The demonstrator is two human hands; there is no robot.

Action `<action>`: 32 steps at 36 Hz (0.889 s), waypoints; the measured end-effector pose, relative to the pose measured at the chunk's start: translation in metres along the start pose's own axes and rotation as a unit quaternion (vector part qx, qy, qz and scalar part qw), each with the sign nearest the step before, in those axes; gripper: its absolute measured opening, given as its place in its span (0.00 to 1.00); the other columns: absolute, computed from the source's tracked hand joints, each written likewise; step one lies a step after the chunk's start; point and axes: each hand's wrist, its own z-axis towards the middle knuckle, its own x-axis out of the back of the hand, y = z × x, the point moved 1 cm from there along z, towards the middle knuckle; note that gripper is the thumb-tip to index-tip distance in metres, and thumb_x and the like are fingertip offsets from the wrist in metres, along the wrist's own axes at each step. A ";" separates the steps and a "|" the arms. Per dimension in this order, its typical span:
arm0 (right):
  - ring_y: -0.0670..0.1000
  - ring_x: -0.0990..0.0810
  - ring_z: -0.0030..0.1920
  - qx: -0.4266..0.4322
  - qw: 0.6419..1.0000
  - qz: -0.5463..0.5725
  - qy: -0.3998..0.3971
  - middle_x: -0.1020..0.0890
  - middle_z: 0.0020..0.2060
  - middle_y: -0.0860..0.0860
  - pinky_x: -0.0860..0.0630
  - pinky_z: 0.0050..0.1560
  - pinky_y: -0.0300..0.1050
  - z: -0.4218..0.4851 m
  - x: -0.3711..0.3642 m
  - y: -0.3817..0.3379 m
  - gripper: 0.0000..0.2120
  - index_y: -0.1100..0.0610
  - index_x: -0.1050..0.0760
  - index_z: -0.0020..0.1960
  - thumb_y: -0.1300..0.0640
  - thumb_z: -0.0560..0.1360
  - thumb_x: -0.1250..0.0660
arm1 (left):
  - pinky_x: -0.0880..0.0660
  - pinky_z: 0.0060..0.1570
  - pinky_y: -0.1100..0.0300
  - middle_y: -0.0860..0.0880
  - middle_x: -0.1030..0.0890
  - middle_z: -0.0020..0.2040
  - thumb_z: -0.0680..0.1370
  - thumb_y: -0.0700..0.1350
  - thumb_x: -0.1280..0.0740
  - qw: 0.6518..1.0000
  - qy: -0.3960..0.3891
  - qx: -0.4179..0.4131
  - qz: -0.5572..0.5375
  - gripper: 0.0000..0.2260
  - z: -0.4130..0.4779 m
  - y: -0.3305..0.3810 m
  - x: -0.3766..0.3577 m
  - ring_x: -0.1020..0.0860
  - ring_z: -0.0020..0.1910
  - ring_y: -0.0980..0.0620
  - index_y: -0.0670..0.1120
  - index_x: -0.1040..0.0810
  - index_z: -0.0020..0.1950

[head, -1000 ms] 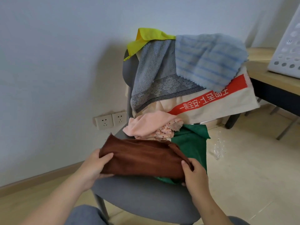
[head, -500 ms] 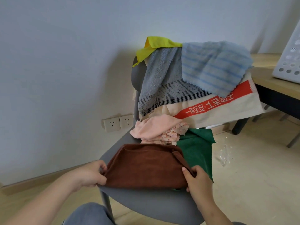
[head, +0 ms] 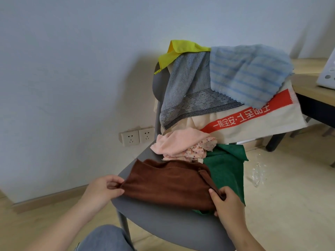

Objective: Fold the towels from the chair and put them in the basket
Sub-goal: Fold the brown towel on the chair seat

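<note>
Here the brown towel [head: 168, 183] lies on the chair [head: 163, 227] seat, apparently folded once and stretched between both sets of fingers. The left hand [head: 103, 189] pinches its left end and the right hand [head: 228, 201] pinches its right end — likely to keep the fold flat and the edges matched. A green towel [head: 226, 169] spreads under the right fingers. Beyond both, other towels [head: 181, 91] hang piled on the backrest, unfolded. The basket [head: 328, 75] sits well off past the right fingers, on the tabletop [head: 308, 84] — mostly out of frame.

Folded brown towel [head: 168, 183] flat on gray chair [head: 172, 225] seat, other towels [head: 226, 98] over backrest.
</note>
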 end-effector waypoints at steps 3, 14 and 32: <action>0.42 0.27 0.18 0.011 1.000 -0.007 -0.001 0.25 0.24 0.51 0.32 0.27 0.32 -0.001 0.000 -0.001 0.16 0.56 0.33 0.32 0.54 0.74 0.31 | 0.33 0.40 0.74 0.56 0.20 0.40 0.71 0.35 0.28 0.990 0.028 -0.076 0.117 0.10 -0.001 -0.001 0.002 0.24 0.42 0.63 0.51 0.21 0.43; 0.42 0.25 0.20 0.027 0.999 0.034 -0.028 0.22 0.29 0.49 0.32 0.25 0.30 -0.004 0.002 0.001 0.11 0.53 0.28 0.35 0.54 0.72 0.29 | 0.24 0.35 0.63 0.43 0.22 0.40 0.75 0.28 0.38 0.977 0.062 0.079 -0.188 0.11 0.001 -0.012 -0.007 0.26 0.36 0.50 0.41 0.21 0.47; 0.50 0.20 0.38 -0.031 0.949 0.314 0.019 0.18 0.36 0.51 0.23 0.28 0.33 -0.012 0.008 0.005 0.09 0.54 0.21 0.38 0.63 0.74 0.33 | 0.25 0.26 0.72 0.41 0.22 0.38 0.76 0.30 0.37 0.975 0.115 0.059 -0.182 0.06 -0.002 -0.020 -0.021 0.24 0.35 0.49 0.39 0.23 0.45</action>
